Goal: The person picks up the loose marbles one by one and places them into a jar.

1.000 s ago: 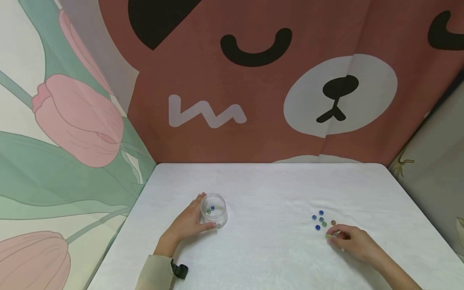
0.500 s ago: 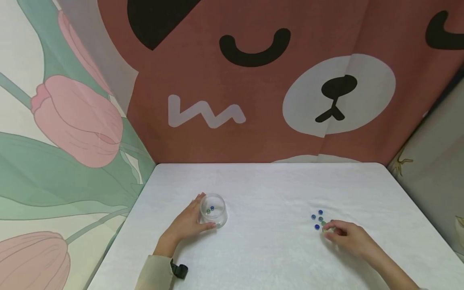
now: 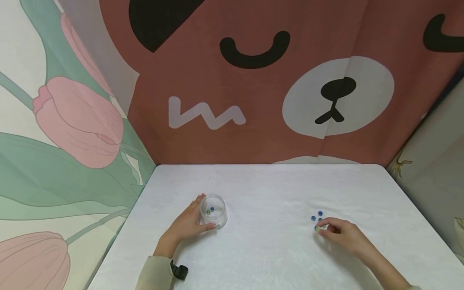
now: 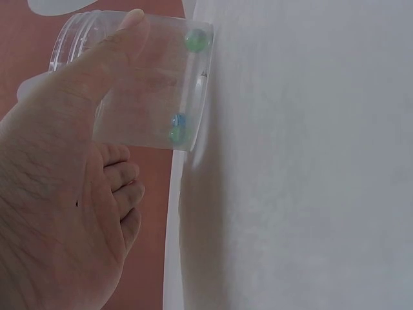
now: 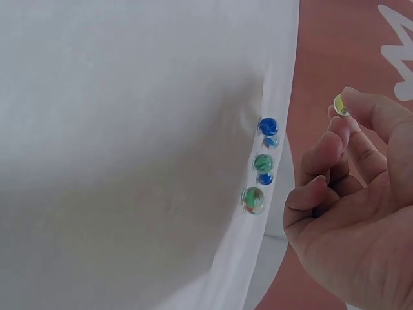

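Marble (image 5: 342, 105), yellow, pinched in right hand (image 3: 342, 233) above white tablecloth (image 3: 261, 245) near loose marbles (image 5: 264, 163); slick glass could slip, scattering those; left hand (image 3: 186, 226) grips upright clear jar (image 3: 219, 215); jerk could tip it.

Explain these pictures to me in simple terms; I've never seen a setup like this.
There is no machine here, just a person's two bare hands at work. The widest picture comes from a camera worn on the head, looking forward and down. The other two come from cameras worn on the wrists, which is why the table looks turned on its side there.

On the white table, the left hand grips a clear container that stands upright, with a few green and blue marbles at the bottom. The right hand pinches a yellowish marble. Near it lie loose marbles, mostly blue and green. Behind the table is a reddish-brown backdrop with a cartoon animal.
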`<state>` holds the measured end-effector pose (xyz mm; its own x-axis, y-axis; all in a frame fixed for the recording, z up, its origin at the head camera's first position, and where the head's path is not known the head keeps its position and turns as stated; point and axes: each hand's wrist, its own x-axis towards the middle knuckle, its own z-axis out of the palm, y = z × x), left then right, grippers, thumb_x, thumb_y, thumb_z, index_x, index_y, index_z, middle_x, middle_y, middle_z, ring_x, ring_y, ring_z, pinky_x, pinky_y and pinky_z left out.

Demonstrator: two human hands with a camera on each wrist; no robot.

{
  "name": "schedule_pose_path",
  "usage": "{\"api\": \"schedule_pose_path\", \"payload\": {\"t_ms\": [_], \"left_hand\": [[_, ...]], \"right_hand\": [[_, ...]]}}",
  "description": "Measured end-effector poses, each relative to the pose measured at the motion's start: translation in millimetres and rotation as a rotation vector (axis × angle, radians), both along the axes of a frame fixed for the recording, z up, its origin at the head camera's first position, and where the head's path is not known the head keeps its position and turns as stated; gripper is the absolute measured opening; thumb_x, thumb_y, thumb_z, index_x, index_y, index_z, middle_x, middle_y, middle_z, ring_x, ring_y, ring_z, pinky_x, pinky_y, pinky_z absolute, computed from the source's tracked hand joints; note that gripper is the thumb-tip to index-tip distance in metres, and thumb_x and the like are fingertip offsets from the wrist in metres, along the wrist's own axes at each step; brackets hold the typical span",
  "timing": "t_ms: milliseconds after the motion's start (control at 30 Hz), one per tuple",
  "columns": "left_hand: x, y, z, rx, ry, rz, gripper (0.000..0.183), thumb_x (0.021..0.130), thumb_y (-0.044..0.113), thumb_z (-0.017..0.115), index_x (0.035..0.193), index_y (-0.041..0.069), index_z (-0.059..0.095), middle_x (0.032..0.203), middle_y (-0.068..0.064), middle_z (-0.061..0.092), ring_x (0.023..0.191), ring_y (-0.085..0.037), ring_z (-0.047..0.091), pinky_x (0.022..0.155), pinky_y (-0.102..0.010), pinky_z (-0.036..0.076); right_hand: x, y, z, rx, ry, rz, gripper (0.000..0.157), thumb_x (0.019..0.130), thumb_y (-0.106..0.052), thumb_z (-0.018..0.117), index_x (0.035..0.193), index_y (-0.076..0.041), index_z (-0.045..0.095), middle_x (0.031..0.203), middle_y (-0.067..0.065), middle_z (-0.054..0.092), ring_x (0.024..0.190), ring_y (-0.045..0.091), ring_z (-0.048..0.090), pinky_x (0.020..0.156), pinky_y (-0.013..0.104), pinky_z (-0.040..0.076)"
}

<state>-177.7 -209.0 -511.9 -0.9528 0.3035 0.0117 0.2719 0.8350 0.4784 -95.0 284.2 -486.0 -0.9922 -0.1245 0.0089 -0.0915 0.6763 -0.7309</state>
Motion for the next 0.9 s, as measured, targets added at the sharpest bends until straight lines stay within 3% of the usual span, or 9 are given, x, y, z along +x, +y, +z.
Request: {"api": "schedule_pose_path", "payload": {"t_ms": [200,567,900], "left_hand": [[0.8,0.8,0.4,-0.007,-0.016,0.011,0.118,0.076,0.068,0.077,0.163,0.011,0.02,0.168,-0.009,0.022,0.154,-0.029,0.023,0.122,-0.053,0.028],[2.7,0.9,3.7,0.014,-0.014,0.009,0.116,0.077,0.065,0.078,0.162,0.01,0.022,0.168,-0.01,0.023,0.154,-0.03,0.023,0.122,-0.054,0.027],[2.4,0.6,2.1,0.018,-0.005,0.005,0.116,0.077,0.064,0.079,0.162,0.01,0.023,0.167,-0.01,0.024,0.154,-0.03,0.023,0.122,-0.053,0.027]], "right_hand": [[-2.7,-4.1,0.9,-0.021,-0.004,0.02,0.021,0.093,-0.026,0.075,0.109,-0.012,0.074,0.073,-0.006,0.055,0.062,0.003,0.044,0.054,0.023,0.038],[-6.3,-15.5,1.2,-0.064,0.068,0.046,0.019,0.093,-0.024,0.075,0.107,-0.012,0.075,0.072,-0.008,0.056,0.062,0.001,0.046,0.054,0.022,0.04],[-11.0,-26.1,4.3,-0.08,0.04,0.044,0.02,0.093,-0.027,0.074,0.107,-0.014,0.075,0.074,-0.005,0.057,0.065,0.004,0.048,0.055,0.023,0.042]]}}
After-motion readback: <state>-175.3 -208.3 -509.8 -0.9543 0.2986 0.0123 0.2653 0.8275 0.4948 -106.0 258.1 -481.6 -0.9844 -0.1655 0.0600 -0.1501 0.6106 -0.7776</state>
